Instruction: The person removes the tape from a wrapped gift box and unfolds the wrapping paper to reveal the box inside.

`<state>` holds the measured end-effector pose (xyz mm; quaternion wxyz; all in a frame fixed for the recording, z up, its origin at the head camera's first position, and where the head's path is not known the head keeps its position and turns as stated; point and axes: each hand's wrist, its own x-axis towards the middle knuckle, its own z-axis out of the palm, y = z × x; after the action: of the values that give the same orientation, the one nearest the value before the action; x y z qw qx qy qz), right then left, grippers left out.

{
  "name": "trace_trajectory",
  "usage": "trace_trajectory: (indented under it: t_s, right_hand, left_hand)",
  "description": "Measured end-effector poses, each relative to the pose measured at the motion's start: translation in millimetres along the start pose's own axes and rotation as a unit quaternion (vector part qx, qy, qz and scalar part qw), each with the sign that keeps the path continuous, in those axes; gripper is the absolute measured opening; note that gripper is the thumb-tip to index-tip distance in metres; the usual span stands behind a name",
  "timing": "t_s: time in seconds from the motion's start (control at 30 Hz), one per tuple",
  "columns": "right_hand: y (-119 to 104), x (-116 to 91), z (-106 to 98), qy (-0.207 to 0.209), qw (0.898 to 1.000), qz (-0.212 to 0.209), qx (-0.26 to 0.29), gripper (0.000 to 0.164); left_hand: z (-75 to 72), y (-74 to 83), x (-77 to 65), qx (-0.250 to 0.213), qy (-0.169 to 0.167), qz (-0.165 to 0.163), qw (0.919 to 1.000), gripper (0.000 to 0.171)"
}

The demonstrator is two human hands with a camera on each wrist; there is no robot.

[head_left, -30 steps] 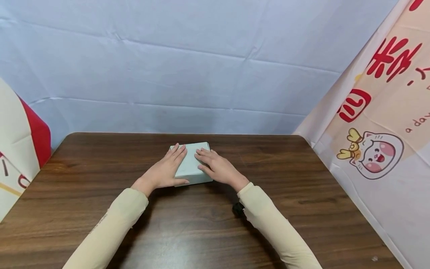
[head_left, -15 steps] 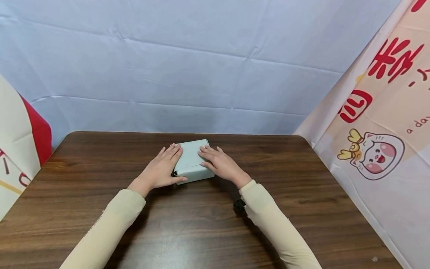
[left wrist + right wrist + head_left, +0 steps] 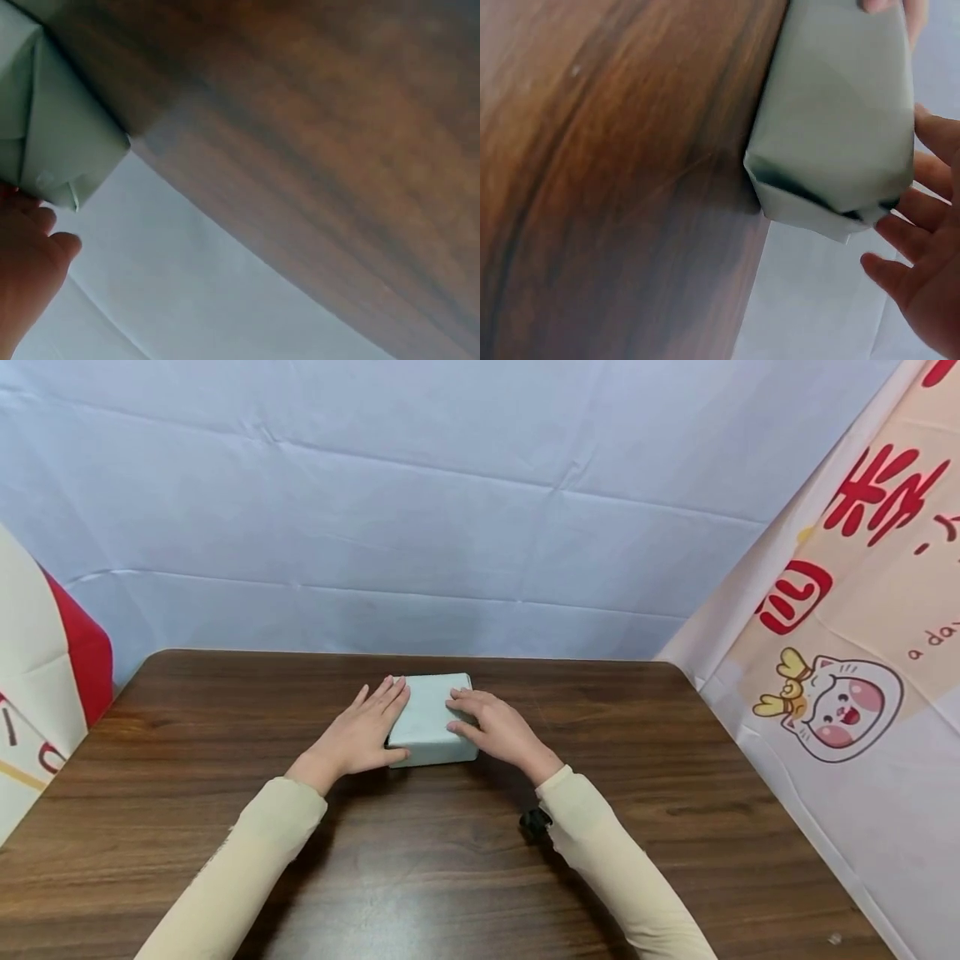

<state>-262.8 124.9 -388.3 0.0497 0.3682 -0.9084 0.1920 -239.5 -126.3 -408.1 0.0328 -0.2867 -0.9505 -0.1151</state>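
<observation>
Box [image 3: 431, 714], head-view centre: touched by left hand [image 3: 356, 735], right hand [image 3: 501, 729] | fingers apart, unclamped | gaping flap [image 3: 802, 214] should be tucked flush

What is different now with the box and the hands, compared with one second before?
The pale box has turned slightly, so its front edge runs more nearly straight across the head view. The left hand has shifted a little left and the right hand a little right, leaving more of the box's top uncovered. Both hands remain at the box, which stays on the table.
</observation>
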Motion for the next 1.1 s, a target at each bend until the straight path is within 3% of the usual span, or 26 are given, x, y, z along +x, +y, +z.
trace_trajectory:
  t_s: [0.17, 0.27, 0.47, 0.67, 0.8, 0.9, 1.0, 1.1]
  right_hand:
    - [3.9, -0.8, -3.1, 0.116, 0.991, 0.047, 0.04, 0.025]
    - [5.3, -0.8, -4.1, 0.147, 0.985, 0.08, 0.036, 0.017]
    - [4.6, 0.7, -1.5, 0.144, 0.982, 0.118, 0.038, 0.011]
    - [2.1, 4.4, -0.6, 0.13, 0.985, 0.11, 0.033, 0.012]
    - [0.4, 7.6, -3.3, 0.11, 0.988, 0.109, 0.002, 0.017]
    - [0.1, 11.0, -4.0, 0.098, 0.988, 0.109, -0.04, 0.021]
    - [0.3, 14.2, -2.4, 0.101, 0.987, 0.109, -0.068, 0.022]
    - [-1.6, 14.3, 0.4, 0.115, 0.985, 0.111, -0.068, 0.019]
  left_hand:
    - [-4.6, -0.4, 0.4, -0.013, -0.01, 0.004, 0.9999, 0.087]
    - [-5.0, 2.1, 1.8, -0.037, -0.005, -0.005, 0.9993, 0.085]
    - [-3.6, 9.3, 10.6, -0.052, 0.015, -0.018, 0.9984, 0.077]
    - [-0.4, 12.6, 10.1, -0.027, 0.005, -0.04, 0.9988, 0.075]
    - [-3.4, 19.1, 6.3, 0.014, 0.016, -0.051, 0.9985, 0.075]
    - [-7.4, 24.1, 2.6, 0.076, 0.039, -0.047, 0.9952, 0.07]
    - [-11.3, 27.2, -0.3, 0.126, 0.075, -0.034, 0.9886, 0.054]
    - [-13.0, 27.9, -1.0, 0.141, 0.119, -0.01, 0.9828, 0.032]
